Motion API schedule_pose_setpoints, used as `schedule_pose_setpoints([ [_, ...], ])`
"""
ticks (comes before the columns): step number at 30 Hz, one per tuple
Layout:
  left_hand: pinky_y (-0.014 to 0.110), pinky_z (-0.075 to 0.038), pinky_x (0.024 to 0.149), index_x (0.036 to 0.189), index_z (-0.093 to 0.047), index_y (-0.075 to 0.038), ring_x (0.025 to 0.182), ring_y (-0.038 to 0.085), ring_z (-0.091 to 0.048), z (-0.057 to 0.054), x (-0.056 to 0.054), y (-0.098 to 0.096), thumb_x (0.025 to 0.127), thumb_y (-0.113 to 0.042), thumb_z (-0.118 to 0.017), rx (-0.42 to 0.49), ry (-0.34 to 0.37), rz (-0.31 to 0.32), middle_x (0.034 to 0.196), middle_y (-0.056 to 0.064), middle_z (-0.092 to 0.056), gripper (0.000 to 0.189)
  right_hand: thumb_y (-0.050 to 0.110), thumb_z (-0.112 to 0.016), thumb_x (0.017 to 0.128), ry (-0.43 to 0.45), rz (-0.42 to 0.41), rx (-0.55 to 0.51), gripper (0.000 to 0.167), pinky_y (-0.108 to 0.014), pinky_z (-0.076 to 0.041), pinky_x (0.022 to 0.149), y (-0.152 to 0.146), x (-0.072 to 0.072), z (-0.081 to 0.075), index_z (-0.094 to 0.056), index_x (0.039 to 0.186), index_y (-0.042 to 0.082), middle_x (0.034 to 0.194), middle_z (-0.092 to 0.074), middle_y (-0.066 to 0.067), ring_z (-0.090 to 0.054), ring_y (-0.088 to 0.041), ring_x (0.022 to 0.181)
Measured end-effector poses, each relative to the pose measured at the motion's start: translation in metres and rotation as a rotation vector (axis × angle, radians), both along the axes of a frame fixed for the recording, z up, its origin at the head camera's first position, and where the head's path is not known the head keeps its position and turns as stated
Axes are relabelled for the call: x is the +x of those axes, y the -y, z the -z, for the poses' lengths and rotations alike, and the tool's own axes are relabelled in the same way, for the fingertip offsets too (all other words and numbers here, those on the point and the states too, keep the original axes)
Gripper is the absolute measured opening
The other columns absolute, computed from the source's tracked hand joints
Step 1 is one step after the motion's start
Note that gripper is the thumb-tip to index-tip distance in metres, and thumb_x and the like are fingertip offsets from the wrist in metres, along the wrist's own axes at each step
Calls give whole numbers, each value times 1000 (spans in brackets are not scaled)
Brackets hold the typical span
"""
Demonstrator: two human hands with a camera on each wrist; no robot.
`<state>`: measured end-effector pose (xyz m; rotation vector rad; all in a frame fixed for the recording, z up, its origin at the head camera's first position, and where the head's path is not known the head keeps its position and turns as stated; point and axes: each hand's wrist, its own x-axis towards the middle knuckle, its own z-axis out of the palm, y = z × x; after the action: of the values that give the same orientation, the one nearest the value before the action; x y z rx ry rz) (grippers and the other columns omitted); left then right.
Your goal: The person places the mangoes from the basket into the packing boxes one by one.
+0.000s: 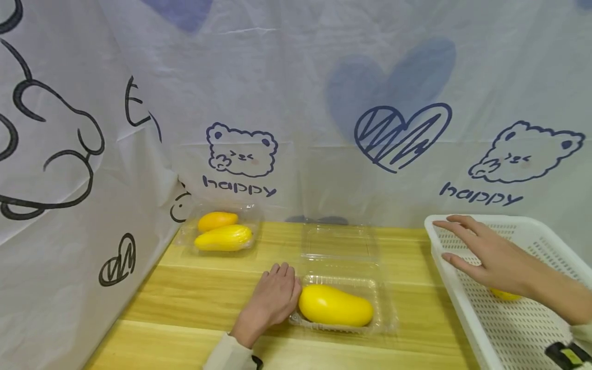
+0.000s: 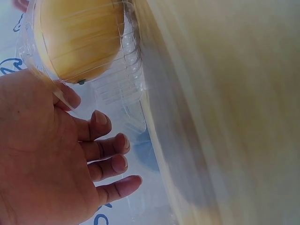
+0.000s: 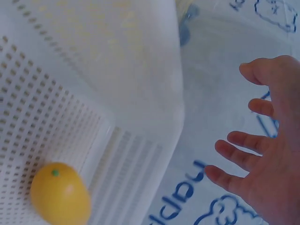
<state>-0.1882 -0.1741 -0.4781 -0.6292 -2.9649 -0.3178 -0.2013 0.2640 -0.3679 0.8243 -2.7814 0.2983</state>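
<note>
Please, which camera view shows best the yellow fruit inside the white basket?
The right wrist view. There the yellow fruit is large and unblocked, with its green spot visible. The head view shows only a small part, the rest being hidden behind the right arm. The left wrist view does not show it.

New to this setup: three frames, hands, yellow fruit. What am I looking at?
No robot here: a person works with bare hands. The wide picture comes from a head-worn camera looking forward and down; the other two come from one camera on each wrist. On the wooden table, an open clear container holds one yellow fruit, a farther container holds two more fruits, and a white basket has a fruit inside. The left hand is at the nearer container's edge; the right hand is by the basket. Neither holds fruit.
</note>
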Motion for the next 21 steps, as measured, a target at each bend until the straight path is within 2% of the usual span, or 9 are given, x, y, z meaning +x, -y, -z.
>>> schedule_pose_setpoints([
  [4, 49, -45, 85, 102, -56, -2, 96, 30, -51, 0, -1, 0, 109, -23, -35, 2, 13, -5, 101, 13, -55, 30, 28, -75, 94, -27, 34, 8, 66, -72, -47, 86, -15, -7, 5, -45, 150, 11, 146, -44, -26, -49, -50, 124],
  [7, 51, -46, 88, 105, -57, 0, 100, 32, -52, 0, -1, 0, 109, -24, -34, 2, 18, -4, 106, 16, -57, 33, 26, -77, 92, -55, 29, -1, 69, -72, -47, 84, -26, -12, 10, -44, 149, 8, 143, -46, -27, -51, -50, 121],
  [11, 51, -46, 88, 104, -57, 0, 99, 32, -52, -1, -1, 0, 109, -23, -35, 4, 16, 0, 104, 16, -56, 32, 26, -78, 91, -61, 44, -1, 71, -73, -46, 83, -36, -18, 15, -43, 149, 6, 141, -46, -30, -51, -52, 118],
  [16, 52, -47, 90, 105, -57, 0, 100, 31, -53, -1, 0, 1, 109, -23, -35, 4, 27, -1, 105, 16, -57, 32, 26, -79, 90, -36, 79, 5, 76, -73, -47, 80, -47, -23, 22, -39, 151, 4, 138, -46, -34, -53, -56, 115],
  [21, 50, -47, 87, 103, -57, 0, 97, 31, -52, -1, 0, 1, 109, -23, -35, 4, 17, 4, 102, 15, -56, 32, 28, -80, 89, 2, 112, 28, 80, -74, -47, 78, -58, -30, 30, -36, 151, 1, 134, -45, -41, -53, -61, 111],
])
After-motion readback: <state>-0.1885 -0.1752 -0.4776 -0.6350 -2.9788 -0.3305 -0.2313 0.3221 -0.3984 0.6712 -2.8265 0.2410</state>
